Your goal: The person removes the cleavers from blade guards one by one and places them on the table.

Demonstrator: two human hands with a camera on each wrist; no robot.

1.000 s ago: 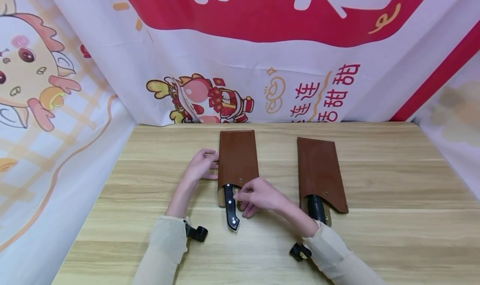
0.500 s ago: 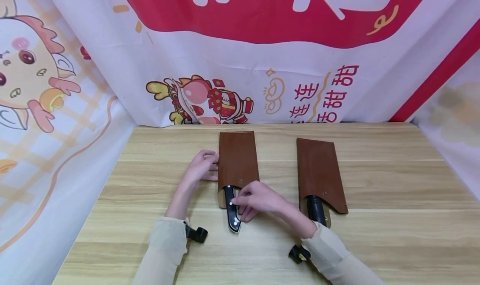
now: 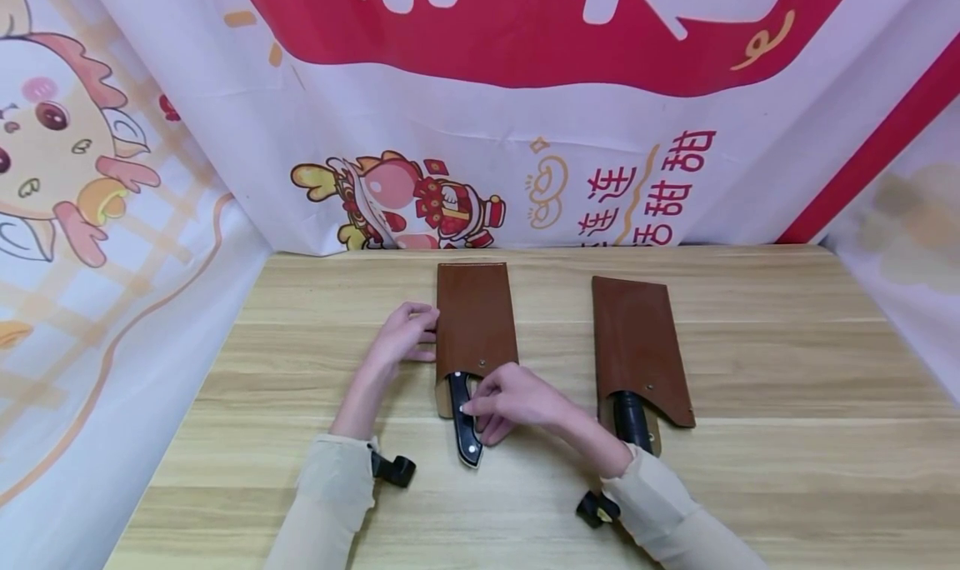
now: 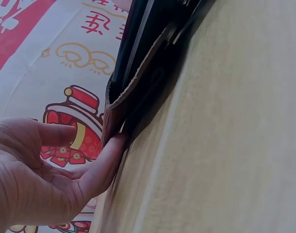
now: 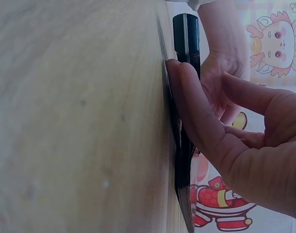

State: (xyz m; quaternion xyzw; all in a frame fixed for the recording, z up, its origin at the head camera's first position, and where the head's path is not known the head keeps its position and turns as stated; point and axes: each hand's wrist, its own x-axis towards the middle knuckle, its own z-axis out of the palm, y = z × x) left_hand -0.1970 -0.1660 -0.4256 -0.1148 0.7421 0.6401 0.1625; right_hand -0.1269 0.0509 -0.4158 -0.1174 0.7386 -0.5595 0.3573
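A brown leather knife sheath [image 3: 474,316] lies flat, with a knife's black riveted handle [image 3: 461,427] sticking out of its near end. The blade is hidden inside. My left hand [image 3: 402,334] is at the sheath's left edge; in the left wrist view a fingertip touches the sheath's rim [image 4: 113,121]. At the handle's right side is my right hand [image 3: 517,399]. In the right wrist view its long fingers [image 5: 199,114] lie along the handle [image 5: 186,36], while the thumb [image 5: 250,90] stands apart above it.
To the right, a second brown sheath [image 3: 641,328] holds a knife with a round black handle [image 3: 632,420]. Both rest on a wood-grain table [image 3: 787,370]. A printed cloth [image 3: 480,120] hangs behind, and another patterned cloth [image 3: 90,220] is at the left.
My right hand has shifted slightly left and nearer, further over the handle. The handle's near end has swung slightly right. My left hand stays almost where it was.
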